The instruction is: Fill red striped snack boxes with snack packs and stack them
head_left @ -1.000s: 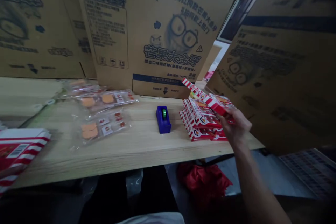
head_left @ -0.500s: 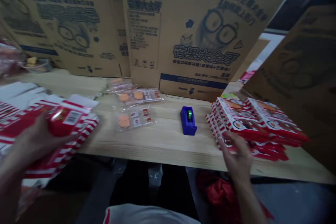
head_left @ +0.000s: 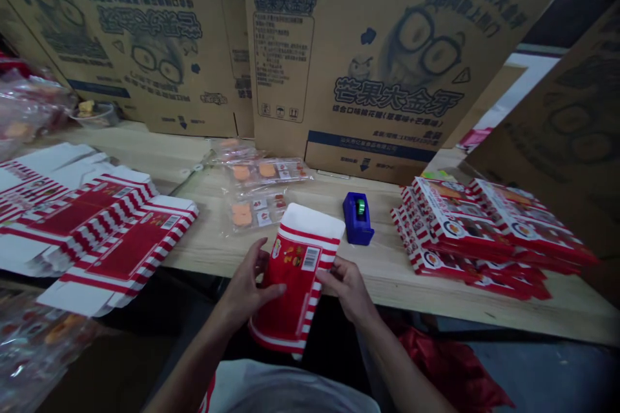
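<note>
Both hands hold a flat, unfolded red-and-white striped carton (head_left: 296, 274) over the table's front edge. My left hand (head_left: 250, 285) grips its left side, fingers curled onto the red face. My right hand (head_left: 349, 288) pinches its right edge. A pile of the same flat cartons (head_left: 92, 226) lies fanned out on the left of the wooden table (head_left: 382, 271). Stacked finished red-and-white boxes (head_left: 479, 232) sit at the right. Clear packets with orange pieces (head_left: 256, 190) lie behind the held carton.
A small blue tape dispenser (head_left: 359, 218) stands just right of the held carton. Large printed cardboard boxes (head_left: 378, 58) wall off the back and right. Plastic bags (head_left: 29, 110) sit far left, and a red bag (head_left: 450, 374) lies under the table.
My right hand left the box stack at the right and came to the middle. My left hand brought a flat carton from the left pile; both hands now hold it.
</note>
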Available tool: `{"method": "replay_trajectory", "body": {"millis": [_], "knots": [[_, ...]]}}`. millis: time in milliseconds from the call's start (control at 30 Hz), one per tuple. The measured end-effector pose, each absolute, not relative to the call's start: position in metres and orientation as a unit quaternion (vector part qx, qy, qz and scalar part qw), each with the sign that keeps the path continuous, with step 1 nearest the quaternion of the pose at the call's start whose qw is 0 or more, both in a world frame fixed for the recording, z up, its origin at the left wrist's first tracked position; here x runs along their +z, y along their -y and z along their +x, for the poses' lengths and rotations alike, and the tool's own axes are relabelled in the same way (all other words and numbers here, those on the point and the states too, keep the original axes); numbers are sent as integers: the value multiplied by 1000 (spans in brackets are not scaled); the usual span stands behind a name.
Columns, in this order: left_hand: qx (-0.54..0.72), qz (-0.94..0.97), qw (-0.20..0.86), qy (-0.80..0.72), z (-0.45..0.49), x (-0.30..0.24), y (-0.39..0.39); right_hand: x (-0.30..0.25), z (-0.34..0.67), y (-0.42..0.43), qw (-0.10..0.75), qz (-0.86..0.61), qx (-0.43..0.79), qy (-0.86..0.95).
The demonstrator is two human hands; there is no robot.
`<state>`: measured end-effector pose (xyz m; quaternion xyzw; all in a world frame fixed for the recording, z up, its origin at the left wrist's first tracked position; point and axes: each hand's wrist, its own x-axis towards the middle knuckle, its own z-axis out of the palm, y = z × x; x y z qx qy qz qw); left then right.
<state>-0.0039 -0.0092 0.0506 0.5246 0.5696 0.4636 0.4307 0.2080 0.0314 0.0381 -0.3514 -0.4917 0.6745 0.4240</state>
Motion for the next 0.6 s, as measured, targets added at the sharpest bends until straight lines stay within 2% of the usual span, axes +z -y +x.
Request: {"method": "replay_trajectory", "body": {"millis": [167,267,467,600], "knots": [[496,354,596,-523,0,42,4,25,229,-40,404,-412,543,610],[528,297,623,-494,7,37,6,16,232,-42,403,-448,475,642],[442,320,686,-482,6,23,26,-2,237,-49,445,-436,529,576],[483,329,665,-465,5,28,28,-12,237,-47,425,-428,599,526]]}}
